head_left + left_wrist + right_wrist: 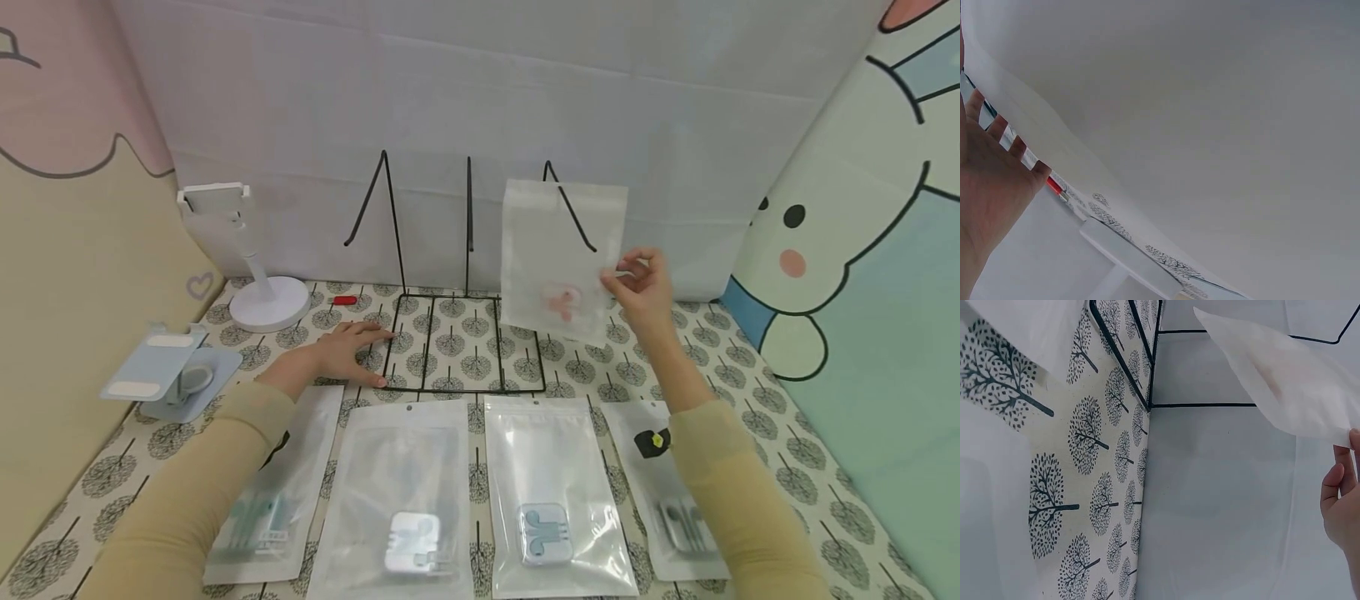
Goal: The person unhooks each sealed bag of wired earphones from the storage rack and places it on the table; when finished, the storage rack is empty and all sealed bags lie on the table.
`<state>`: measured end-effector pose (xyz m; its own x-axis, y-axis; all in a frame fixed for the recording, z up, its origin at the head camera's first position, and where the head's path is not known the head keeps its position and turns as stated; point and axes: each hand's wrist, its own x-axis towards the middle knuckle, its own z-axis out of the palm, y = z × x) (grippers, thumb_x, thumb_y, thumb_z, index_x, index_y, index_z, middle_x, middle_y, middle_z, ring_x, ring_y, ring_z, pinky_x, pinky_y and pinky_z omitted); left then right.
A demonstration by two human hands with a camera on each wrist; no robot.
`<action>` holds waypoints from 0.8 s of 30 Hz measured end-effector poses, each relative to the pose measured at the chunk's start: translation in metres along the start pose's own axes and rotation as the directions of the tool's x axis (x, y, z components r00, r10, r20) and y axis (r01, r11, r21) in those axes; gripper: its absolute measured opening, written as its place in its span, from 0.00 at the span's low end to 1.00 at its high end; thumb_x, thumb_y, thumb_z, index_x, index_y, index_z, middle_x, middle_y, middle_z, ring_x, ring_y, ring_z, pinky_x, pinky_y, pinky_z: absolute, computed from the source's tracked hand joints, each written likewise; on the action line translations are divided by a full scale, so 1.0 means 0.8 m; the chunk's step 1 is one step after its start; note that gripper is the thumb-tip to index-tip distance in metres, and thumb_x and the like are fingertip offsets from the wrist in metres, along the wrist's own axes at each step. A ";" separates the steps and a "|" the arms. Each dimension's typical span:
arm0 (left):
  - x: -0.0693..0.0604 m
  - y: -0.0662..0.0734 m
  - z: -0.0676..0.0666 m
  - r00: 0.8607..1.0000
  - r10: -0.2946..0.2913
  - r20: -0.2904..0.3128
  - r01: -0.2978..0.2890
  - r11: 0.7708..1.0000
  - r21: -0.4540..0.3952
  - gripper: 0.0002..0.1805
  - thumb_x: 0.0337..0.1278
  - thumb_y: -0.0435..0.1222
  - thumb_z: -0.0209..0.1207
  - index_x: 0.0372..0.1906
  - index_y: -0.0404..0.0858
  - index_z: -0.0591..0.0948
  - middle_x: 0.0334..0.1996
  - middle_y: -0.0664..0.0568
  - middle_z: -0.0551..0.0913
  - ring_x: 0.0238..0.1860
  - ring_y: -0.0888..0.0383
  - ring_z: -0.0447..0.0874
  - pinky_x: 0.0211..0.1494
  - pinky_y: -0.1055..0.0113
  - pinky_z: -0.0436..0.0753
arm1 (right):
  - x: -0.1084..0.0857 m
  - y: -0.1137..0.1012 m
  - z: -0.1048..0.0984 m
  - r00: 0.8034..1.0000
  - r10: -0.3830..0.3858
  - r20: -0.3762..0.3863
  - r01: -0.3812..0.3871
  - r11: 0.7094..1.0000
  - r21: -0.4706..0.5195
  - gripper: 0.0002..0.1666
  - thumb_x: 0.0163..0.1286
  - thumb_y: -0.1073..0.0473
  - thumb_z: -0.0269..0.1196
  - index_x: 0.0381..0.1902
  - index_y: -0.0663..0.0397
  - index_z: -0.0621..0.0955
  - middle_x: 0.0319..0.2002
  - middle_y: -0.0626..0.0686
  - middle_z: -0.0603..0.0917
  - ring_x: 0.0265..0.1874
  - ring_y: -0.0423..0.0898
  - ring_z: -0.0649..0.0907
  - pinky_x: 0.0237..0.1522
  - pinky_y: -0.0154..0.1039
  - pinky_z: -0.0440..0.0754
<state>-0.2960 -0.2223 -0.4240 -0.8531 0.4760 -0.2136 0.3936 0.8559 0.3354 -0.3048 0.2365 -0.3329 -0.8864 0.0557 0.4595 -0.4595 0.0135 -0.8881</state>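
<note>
A black wire rack (465,390) with three prongs stands at the back of the table. From its right prong hangs a white translucent zip bag (532,258), a small pink item showing inside near the bottom. My right hand (645,292) pinches this bag's right edge between thumb and fingers; the right wrist view has the bag (1297,394) tilted beside the hand. At the rack base's left side, my left hand (341,354) lies low with fingers spread, fingertips at the wire. In the left wrist view the left hand's fingers look loosely extended.
Zip bags with earphones (405,467) (547,467) lie in front, flanked by a bag with cutlery (645,500) and another bag (300,500) partly under the left arm. A white phone stand (270,304), a blue folding stand (191,383) and a red object (345,300) sit at left.
</note>
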 end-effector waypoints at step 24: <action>-0.003 0.005 -0.002 1.000 -0.002 0.006 0.002 1.000 -0.014 0.51 0.46 0.63 0.61 0.73 0.46 0.57 0.74 0.42 0.49 0.70 0.28 0.39 0.61 0.23 0.47 | -0.037 -0.053 -0.011 0.945 -0.258 0.200 0.318 0.867 -0.385 0.29 0.57 0.80 0.61 0.58 0.66 0.74 0.53 0.61 0.78 0.46 0.32 0.77 0.47 0.21 0.76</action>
<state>-0.2932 -0.2204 -0.4206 -0.8517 0.4755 -0.2202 0.3868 0.8540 0.3479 -0.2586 0.2427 -0.3093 -0.7307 -0.1510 0.6658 -0.6585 0.4132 -0.6290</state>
